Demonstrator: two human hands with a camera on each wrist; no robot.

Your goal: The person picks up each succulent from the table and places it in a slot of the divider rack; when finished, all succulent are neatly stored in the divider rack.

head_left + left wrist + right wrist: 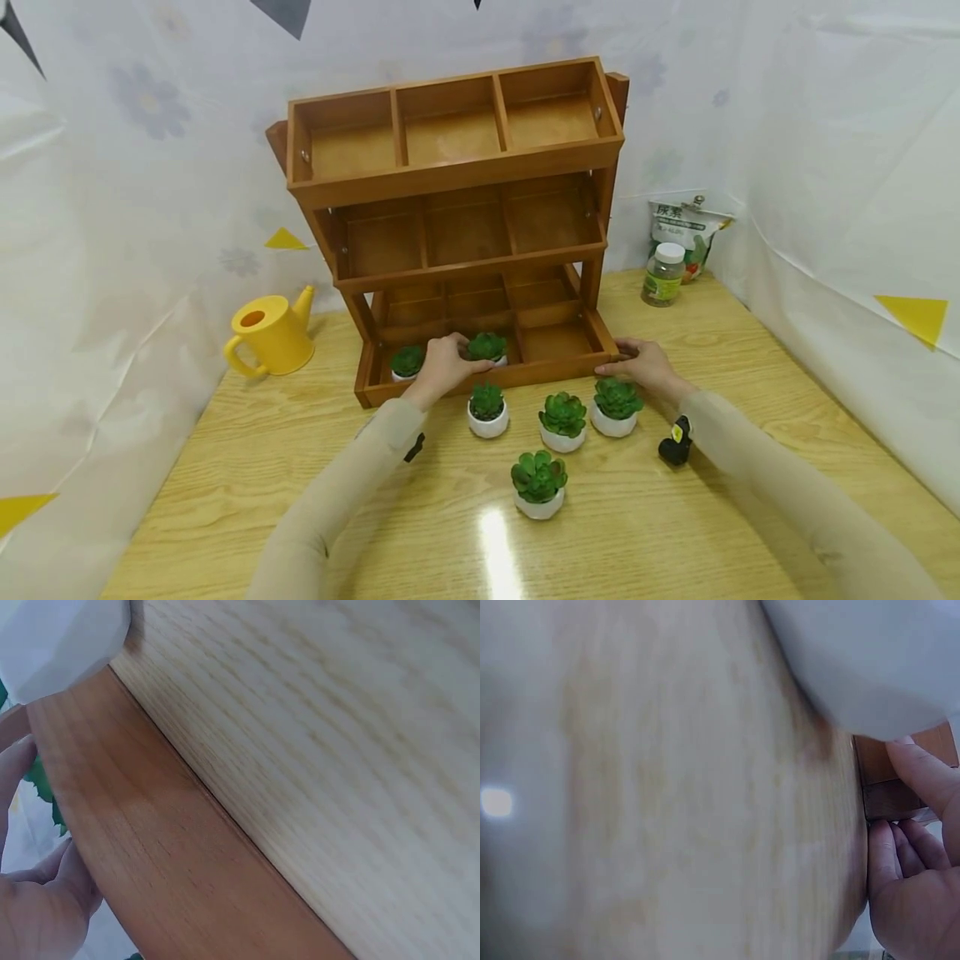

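Observation:
A brown three-tier wooden shelf [456, 171] with divided trays stands on the table. My left hand [444, 367] reaches over the bottom tray's front board. Its thumb and fingers pinch a succulent in a white pot [487, 347] in the middle compartment. Another potted succulent [407, 362] sits in the compartment to the left. At the bottom tray's right front corner, my right hand [647, 367] grips the wood, thumb on the front board and fingers along the side. In the right wrist view, the thumb and fingers of this hand [922, 900] straddle that corner.
Several potted succulents stand before the shelf, including a front one [539, 485] and one close to my right hand [615, 406]. A yellow watering can [273, 336] is at the left. A lidded jar [663, 275] and a clipped bag [686, 229] stand at the back right.

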